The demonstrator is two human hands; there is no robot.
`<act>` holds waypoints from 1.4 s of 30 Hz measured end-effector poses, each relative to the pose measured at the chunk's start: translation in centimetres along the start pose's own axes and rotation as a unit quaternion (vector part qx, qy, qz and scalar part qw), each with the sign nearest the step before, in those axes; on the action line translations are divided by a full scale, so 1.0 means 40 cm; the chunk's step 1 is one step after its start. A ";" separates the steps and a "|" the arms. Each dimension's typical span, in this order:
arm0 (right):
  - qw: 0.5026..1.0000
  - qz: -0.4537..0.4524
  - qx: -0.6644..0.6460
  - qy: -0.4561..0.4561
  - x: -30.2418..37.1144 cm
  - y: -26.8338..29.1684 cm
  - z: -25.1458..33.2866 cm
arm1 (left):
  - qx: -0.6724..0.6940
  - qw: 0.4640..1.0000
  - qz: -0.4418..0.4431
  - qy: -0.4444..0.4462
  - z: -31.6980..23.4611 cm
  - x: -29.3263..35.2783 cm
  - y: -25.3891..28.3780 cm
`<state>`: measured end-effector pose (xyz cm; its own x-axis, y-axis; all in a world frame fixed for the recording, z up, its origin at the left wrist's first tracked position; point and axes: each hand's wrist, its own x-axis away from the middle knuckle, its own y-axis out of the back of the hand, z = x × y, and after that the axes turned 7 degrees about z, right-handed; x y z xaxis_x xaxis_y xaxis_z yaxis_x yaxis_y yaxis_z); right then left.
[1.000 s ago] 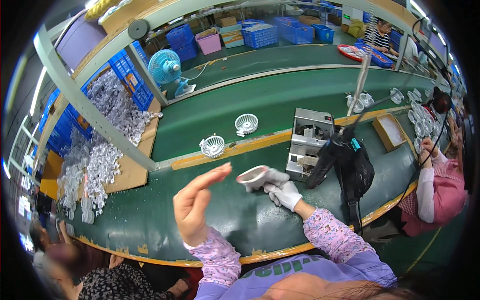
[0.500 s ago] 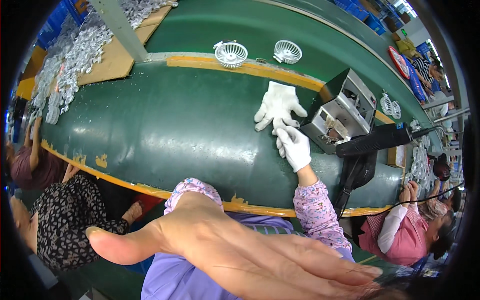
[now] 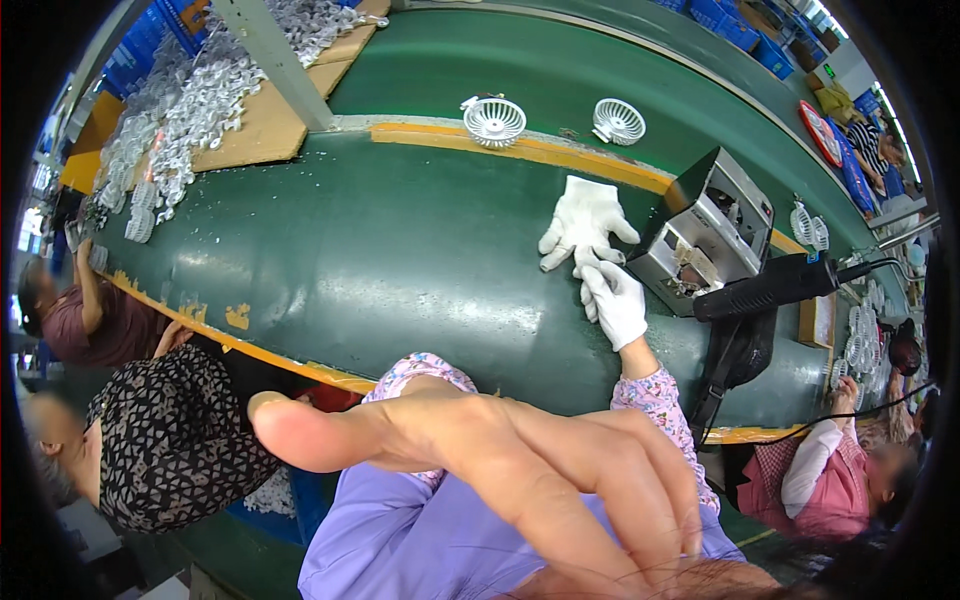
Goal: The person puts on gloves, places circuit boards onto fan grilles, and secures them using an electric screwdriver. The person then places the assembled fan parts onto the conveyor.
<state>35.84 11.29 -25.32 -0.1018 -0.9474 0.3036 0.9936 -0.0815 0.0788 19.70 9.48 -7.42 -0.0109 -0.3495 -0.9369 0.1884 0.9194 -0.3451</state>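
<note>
My left hand [image 3: 520,450] is bare and looms large in the foreground, raised close to the camera. Its thumb stands apart and its fingers bend down toward dark hair at the lower edge, with nothing visible in them. In a white knit glove, my right hand [image 3: 613,303] rests on the green tabletop [image 3: 400,270]. Its fingers are bent close together over the finger ends of a second white glove [image 3: 590,215], which lies flat and unworn. Just right of that glove stands a metal box-shaped device [image 3: 705,240], with a black handheld tool [image 3: 765,287] beside it.
White finned round parts [image 3: 494,122] sit along the yellow-edged ledge at the back. A heap of clear plastic parts [image 3: 215,110] lies on cardboard [image 3: 255,135] at far left, by a metal post [image 3: 275,60]. Seated people [image 3: 170,440] flank me, another [image 3: 825,460] at right.
My left hand's fingers have bent further, where they were stretched out before. My right hand stays at the loose glove. The whole view has shifted, so the table appears farther right and slightly lower.
</note>
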 end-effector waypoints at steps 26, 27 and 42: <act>1.000 -0.005 0.012 0.012 0.000 0.013 -0.014 | 0.014 0.990 0.138 0.032 -0.037 -0.015 0.031; 1.000 -0.002 0.010 0.015 -0.005 0.014 -0.022 | 0.004 0.990 0.136 0.037 -0.005 -0.022 0.008; 1.000 -0.001 0.017 0.020 0.001 0.007 -0.012 | -0.047 0.989 0.070 -0.121 0.000 0.003 -0.022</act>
<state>36.13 11.07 -25.72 -0.1015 -0.9590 0.2646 0.9910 -0.0742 0.1112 19.51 8.61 -7.24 0.2474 -0.2392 -0.9389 0.0796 0.9708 -0.2263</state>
